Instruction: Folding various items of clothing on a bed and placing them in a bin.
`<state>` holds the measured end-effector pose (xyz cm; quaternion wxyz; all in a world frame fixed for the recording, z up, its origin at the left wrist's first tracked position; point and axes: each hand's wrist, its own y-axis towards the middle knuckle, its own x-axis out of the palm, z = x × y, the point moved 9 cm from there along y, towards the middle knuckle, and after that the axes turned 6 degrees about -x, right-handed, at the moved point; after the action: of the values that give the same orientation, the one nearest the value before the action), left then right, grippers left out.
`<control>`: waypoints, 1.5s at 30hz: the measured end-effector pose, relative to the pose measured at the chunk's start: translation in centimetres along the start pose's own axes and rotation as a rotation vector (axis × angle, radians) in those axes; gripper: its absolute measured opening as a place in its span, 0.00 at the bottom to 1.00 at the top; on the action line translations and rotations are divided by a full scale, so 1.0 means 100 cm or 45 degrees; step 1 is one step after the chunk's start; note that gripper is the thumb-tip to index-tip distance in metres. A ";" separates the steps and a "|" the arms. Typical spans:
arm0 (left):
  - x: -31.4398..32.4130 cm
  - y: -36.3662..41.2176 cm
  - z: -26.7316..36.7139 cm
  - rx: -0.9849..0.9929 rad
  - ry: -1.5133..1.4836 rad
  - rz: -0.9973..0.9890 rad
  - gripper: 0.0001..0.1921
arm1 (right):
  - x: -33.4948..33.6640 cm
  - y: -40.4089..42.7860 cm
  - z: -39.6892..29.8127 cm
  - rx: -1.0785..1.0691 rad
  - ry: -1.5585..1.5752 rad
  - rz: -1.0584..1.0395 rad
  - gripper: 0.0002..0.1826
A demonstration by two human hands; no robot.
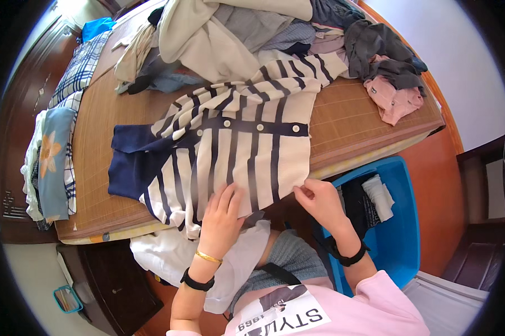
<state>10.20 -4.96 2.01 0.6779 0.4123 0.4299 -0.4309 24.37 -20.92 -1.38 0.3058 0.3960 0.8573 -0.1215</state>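
Observation:
A cream and navy striped knit cardigan (244, 155) lies spread on the bed, its navy collar (135, 161) to the left and its button band running across. One sleeve (303, 69) stretches toward the far right. My left hand (224, 216) rests on the cardigan's near side, fingers slightly apart; its thumb is by the cardigan's near edge. At the near right corner of the ribbed hem, my right hand (321, 203) pinches the knit between thumb and fingertips. A white cloth (240, 264) hangs below the bed edge, over my lap.
A heap of mixed clothes (235, 38) covers the bed's far side. Folded garments (57, 164) line the left edge. Dark grey and pink clothes (393, 98) lie at right. Beside my right arm stands a blue plastic tub (403, 243) with clothing inside. A dark wooden cabinet (114, 281) stands lower left.

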 end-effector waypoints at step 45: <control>0.049 0.103 -0.137 -0.244 0.053 -0.706 0.63 | -0.012 0.286 -0.058 -0.728 -0.852 -0.111 0.18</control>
<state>18.03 9.61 -4.62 0.5612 0.2221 0.5785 -0.5487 44.04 -0.26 4.91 0.6583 0.1979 0.7261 -0.0138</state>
